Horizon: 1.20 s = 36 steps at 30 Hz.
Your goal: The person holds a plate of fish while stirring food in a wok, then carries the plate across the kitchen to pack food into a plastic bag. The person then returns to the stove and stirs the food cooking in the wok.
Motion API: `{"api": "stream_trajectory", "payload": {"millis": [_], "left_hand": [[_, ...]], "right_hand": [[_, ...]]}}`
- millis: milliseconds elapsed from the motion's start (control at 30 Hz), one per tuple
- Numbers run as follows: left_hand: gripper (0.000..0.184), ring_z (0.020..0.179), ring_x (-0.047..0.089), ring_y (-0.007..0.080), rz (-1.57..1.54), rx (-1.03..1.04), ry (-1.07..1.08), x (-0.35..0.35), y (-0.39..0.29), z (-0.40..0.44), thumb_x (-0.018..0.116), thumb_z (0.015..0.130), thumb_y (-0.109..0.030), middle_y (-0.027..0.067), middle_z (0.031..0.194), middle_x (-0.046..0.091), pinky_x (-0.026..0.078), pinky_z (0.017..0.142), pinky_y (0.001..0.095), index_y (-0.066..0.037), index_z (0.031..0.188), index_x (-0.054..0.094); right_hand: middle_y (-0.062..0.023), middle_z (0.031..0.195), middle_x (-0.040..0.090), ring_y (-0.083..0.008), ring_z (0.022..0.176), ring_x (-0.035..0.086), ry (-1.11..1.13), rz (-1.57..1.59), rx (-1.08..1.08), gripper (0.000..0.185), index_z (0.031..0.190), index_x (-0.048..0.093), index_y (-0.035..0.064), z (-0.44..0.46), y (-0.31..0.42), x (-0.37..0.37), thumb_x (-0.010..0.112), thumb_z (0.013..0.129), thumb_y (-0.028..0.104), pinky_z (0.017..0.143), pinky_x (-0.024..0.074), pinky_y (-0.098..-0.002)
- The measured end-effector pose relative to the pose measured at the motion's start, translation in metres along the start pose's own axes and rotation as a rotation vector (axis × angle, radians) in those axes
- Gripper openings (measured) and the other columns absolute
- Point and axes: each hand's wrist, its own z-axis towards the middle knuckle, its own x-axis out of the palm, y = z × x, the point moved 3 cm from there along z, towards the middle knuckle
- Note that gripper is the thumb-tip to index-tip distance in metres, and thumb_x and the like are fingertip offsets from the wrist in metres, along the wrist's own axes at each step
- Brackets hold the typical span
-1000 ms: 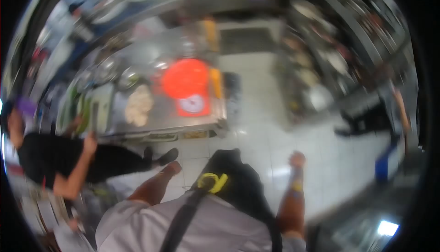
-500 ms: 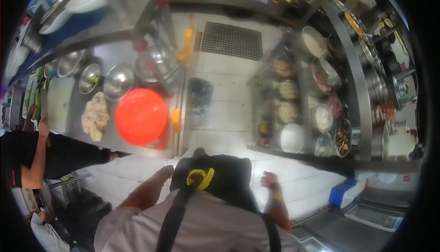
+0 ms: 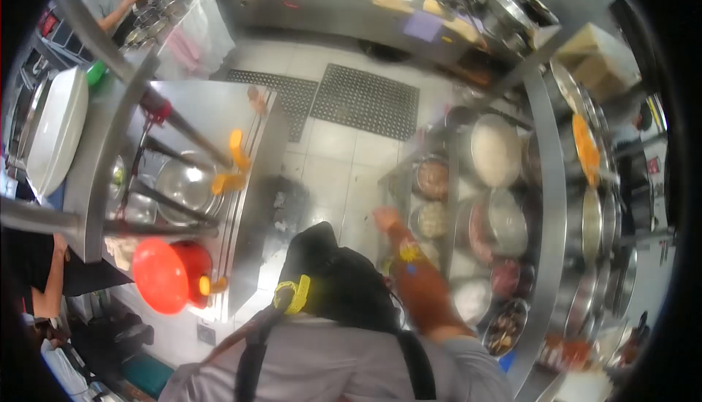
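Observation:
My right hand reaches forward over the floor, beside the left edge of the right-hand rack. Closest to it are a container of brownish food and a container of pale lumps; I see no contact. Its fingers are blurred, so their pose is unclear. My left hand is out of sight; only part of that arm shows along my side. A black apron with a yellow tie covers my front. To my left, a red-orange basin stands at the corner of the steel table.
Metal bowls sit under the left overhead shelf. A large pot of pale food and several containers fill the right rack. Rubber mats lie on the tiled floor. One person stands far left, another's arm nearer.
My view has moved forward along the aisle, so the basin sits lower and further left. My right arm has swung forward toward the rack. My left hand has gone out of sight.

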Motion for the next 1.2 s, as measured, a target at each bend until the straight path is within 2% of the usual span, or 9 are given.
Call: {"api": "stream_trajectory", "payload": {"millis": [100, 133, 333, 400, 567, 633, 700, 833, 1200], "left_hand": [[0.03, 0.082, 0.069, 0.0299, -0.095, -0.023, -0.069, -0.046, -0.044, 0.037, 0.06, 0.084, -0.034, 0.0146, 0.082, 0.069, 0.055, 0.07, 0.0373, -0.005, 0.081, 0.07], [0.03, 0.082, 0.069, 0.0299, -0.121, -0.022, -0.089, -0.063, -0.058, 0.055, 0.06, 0.084, -0.034, 0.0145, 0.082, 0.069, 0.055, 0.071, 0.0373, -0.005, 0.081, 0.07], [0.028, 0.084, 0.069, 0.0299, -0.196, 0.001, -0.161, -0.202, -0.15, 0.162, 0.06, 0.084, -0.033, 0.0142, 0.085, 0.069, 0.055, 0.072, 0.0376, -0.006, 0.083, 0.07], [0.028, 0.084, 0.069, 0.0299, -0.21, 0.016, -0.167, -0.262, -0.179, 0.188, 0.06, 0.084, -0.032, 0.0141, 0.085, 0.069, 0.055, 0.072, 0.0377, -0.006, 0.083, 0.071], [0.027, 0.086, 0.069, 0.0299, -0.188, 0.046, -0.208, -0.406, -0.242, 0.241, 0.06, 0.084, -0.032, 0.0138, 0.087, 0.069, 0.056, 0.073, 0.038, -0.007, 0.085, 0.071], [0.026, 0.086, 0.069, 0.0299, -0.175, 0.06, -0.219, -0.459, -0.269, 0.261, 0.06, 0.084, -0.031, 0.0137, 0.088, 0.07, 0.056, 0.073, 0.0381, -0.007, 0.085, 0.071], [0.026, 0.087, 0.069, 0.0299, -0.163, 0.071, -0.225, -0.507, -0.294, 0.281, 0.06, 0.084, -0.031, 0.0136, 0.089, 0.07, 0.056, 0.074, 0.0382, -0.007, 0.086, 0.071], [0.025, 0.088, 0.069, 0.0299, -0.169, 0.057, -0.247, -0.573, -0.347, 0.327, 0.06, 0.084, -0.03, 0.0133, 0.09, 0.07, 0.056, 0.074, 0.0384, -0.008, 0.087, 0.072], [0.024, 0.091, 0.069, 0.0298, -0.369, -0.018, -0.409, -0.733, -0.519, 0.379, 0.06, 0.085, -0.028, 0.0127, 0.095, 0.07, 0.056, 0.076, 0.039, -0.009, 0.09, 0.072]], "right_hand": [[-0.0134, 0.082, 0.069, -0.0264, 0.07, 0.067, -0.178, 0.15, -0.001, 0.02, 0.096, 0.07, 0.0078, 0.101, 0.061, -0.083, 0.055, 0.086, 0.016, 0.067, 0.0552, -0.0376], [-0.0121, 0.08, 0.068, -0.0256, 0.071, 0.067, -0.162, 0.367, 0.136, 0.018, 0.095, 0.07, 0.0077, 0.126, 0.085, -0.11, 0.057, 0.086, 0.018, 0.066, 0.0553, -0.0369], [-0.0056, 0.079, 0.065, -0.0137, 0.072, 0.063, -0.075, 0.786, 0.177, 0.017, 0.1, 0.066, 0.0091, 0.255, 0.155, -0.286, 0.06, 0.091, 0.022, 0.06, 0.054, -0.0292], [-0.0042, 0.08, 0.064, -0.0124, 0.066, 0.06, -0.121, 0.848, 0.056, 0.02, 0.102, 0.065, 0.0077, 0.276, 0.201, -0.384, 0.061, 0.092, 0.025, 0.058, 0.0532, -0.0272], [-0.0025, 0.074, 0.061, -0.0078, 0.061, 0.054, -0.203, 0.696, -0.749, 0.033, 0.12, 0.062, -0.0016, 0.21, 0.343, -0.624, 0.056, 0.095, 0.018, 0.055, 0.0439, -0.0206], [-0.0038, 0.066, 0.06, -0.0123, 0.056, 0.055, -0.467, 0.632, -1.044, 0.029, 0.1, 0.07, -0.0034, 0.163, 0.377, -0.673, 0.061, 0.087, 0.02, 0.047, 0.0416, -0.0269], [-0.0039, 0.062, 0.06, -0.014, 0.045, 0.052, -0.48, 0.432, -1.288, 0.019, 0.086, 0.07, 0.0046, 0.16, 0.386, -0.714, 0.066, 0.085, 0.023, 0.043, 0.0402, -0.0273], [-0.0032, 0.068, 0.064, -0.0124, 0.048, 0.054, -0.114, 0.119, -1.459, 0.013, 0.095, 0.068, 0.011, 0.192, 0.38, -0.782, 0.067, 0.087, 0.021, 0.045, 0.0437, -0.0256], [-0.0016, 0.074, 0.066, -0.0118, 0.052, 0.057, 0.273, 0.051, -1.711, 0.012, 0.093, 0.07, 0.0111, 0.378, 0.316, -0.969, 0.069, 0.086, 0.02, 0.049, 0.0472, -0.0246]]}}
